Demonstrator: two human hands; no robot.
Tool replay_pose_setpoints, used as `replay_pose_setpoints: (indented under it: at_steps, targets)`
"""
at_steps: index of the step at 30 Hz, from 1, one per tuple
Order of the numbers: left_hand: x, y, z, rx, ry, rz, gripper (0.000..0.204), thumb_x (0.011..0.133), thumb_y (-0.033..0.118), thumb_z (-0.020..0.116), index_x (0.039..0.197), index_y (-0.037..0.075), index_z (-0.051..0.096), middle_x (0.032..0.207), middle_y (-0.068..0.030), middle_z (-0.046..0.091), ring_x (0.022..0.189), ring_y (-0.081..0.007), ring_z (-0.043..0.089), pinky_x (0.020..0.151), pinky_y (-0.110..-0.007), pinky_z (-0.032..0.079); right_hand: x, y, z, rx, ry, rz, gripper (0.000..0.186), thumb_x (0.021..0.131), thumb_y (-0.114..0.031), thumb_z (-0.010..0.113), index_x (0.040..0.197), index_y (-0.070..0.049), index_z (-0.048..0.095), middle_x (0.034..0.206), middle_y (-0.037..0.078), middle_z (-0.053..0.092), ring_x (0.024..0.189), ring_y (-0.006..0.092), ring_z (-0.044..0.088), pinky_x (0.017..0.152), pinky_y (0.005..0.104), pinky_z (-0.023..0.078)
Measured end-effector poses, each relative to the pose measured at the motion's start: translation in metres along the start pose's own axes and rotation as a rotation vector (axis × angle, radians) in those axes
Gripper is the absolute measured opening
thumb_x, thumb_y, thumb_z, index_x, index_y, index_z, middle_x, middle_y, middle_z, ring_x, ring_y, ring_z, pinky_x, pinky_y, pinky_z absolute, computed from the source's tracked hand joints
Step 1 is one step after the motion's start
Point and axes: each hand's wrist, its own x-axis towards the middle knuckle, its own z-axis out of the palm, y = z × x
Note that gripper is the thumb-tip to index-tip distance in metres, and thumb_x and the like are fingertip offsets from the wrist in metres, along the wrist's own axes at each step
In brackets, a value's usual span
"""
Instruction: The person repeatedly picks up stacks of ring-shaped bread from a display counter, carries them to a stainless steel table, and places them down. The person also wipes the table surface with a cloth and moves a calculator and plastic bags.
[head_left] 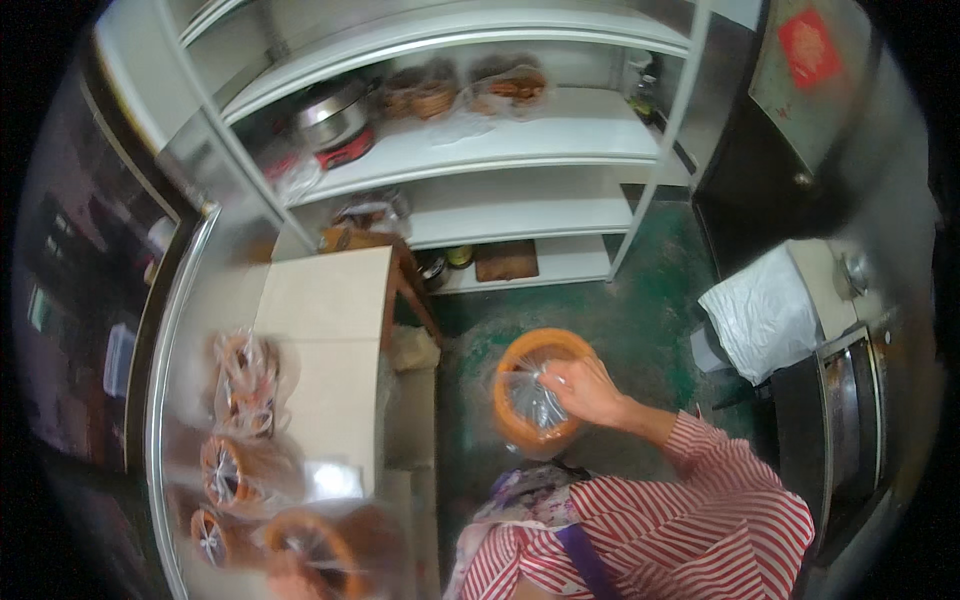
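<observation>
My right hand [585, 390] is closed on the gathered top of a clear plastic bag [535, 395]. Inside it is a round orange-brown container with a thick rim [507, 370], hanging over the floor in front of my striped apron or shirt. At the lower left, blurred, my left hand [290, 577] grips the gathered plastic of a second bagged round container [345, 545] of the same colour, by the table. Its fingers are partly cut off by the picture's edge. Close by stand another bagged round container [225, 475] and a smaller one [207, 535].
A pale-topped table [330, 295] runs along the left, with more bagged brown goods [245, 385] on it. White shelves [560, 125] ahead hold a metal pot [330, 115] and bagged baskets [430, 95]. A white cloth or sheet [760, 305] covers something at right, near a dark door [750, 170].
</observation>
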Motion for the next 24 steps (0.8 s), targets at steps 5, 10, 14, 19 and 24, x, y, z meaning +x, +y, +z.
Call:
replay_pose_setpoints:
  at_steps: [5,10,14,19,24]
  targets:
    - [0.037,0.123,-0.023,-0.291,0.327,0.325,0.016,0.071,0.013,0.059,0.085,0.006,0.056,0.082,-0.015,0.059,0.068,-0.0339,0.059,0.052,-0.045,0.041,-0.061,0.118,-0.058,0.004,0.102,0.167,0.03,0.09,-0.023,0.056,0.071,0.0,0.058,0.062,0.022,0.058,0.06,0.0416,0.058,0.059,0.0502,0.045]
    - [0.116,0.307,-0.043,-0.31,0.526,0.637,0.007,0.076,0.009,0.057,0.077,0.006,0.051,0.072,-0.0174,0.056,0.062,-0.0383,0.056,0.052,-0.045,0.042,-0.11,0.209,-0.107,-0.052,0.348,0.316,0.028,0.09,-0.022,0.056,0.07,-0.002,0.058,0.061,0.022,0.058,0.059,0.0415,0.058,0.057,0.0507,0.044]
    - [0.159,0.475,-0.095,-0.434,0.575,0.917,0.007,0.081,0.007,0.058,0.077,0.006,0.052,0.07,-0.0122,0.054,0.067,-0.034,0.058,0.05,-0.043,0.043,-0.128,0.288,-0.163,-0.147,0.513,0.338,0.024,0.089,-0.022,0.056,0.075,-0.004,0.062,0.061,0.02,0.058,0.059,0.0409,0.057,0.059,0.05,0.044]
    - [0.208,0.67,-0.146,-0.554,0.639,1.22,0.017,0.085,0.018,0.061,0.073,0.009,0.053,0.071,-0.0086,0.057,0.06,-0.0266,0.059,0.05,-0.041,0.045,-0.136,0.339,-0.247,-0.199,0.663,0.597,0.027,0.088,-0.023,0.06,0.072,-0.001,0.06,0.061,0.021,0.055,0.06,0.0424,0.055,0.056,0.0477,0.042]
    - [0.23,0.834,-0.224,-0.674,0.519,1.434,0.012,0.082,0.015,0.064,0.077,0.006,0.057,0.073,-0.0117,0.059,0.065,-0.0297,0.061,0.053,-0.043,0.046,-0.113,0.371,-0.332,-0.25,0.73,0.771,0.024,0.088,-0.014,0.06,0.075,0.006,0.059,0.06,0.021,0.048,0.05,0.0292,0.047,0.051,0.0371,0.039]
